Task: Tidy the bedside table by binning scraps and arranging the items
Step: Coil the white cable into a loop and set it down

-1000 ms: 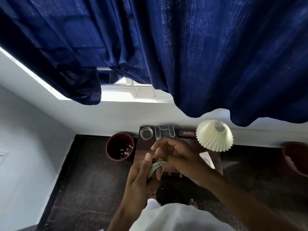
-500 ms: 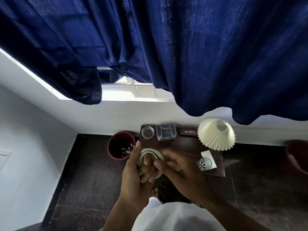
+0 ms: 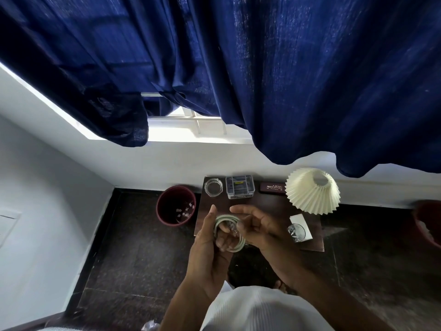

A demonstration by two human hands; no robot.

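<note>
Holding a coiled white cable (image 3: 229, 232) above the front edge of the surface (image 3: 262, 204), the left hand (image 3: 210, 242) has its fingers through the loop. The right hand (image 3: 256, 226) pinches the coil's right side. The loop's long way runs up and down.

A single head-worn wide-angle view looks steeply down from well above, facing the wall at twelve o'clock, with the bedside table (image 3: 267, 206) near centre and the blue curtain (image 3: 262, 68) close overhead.
</note>
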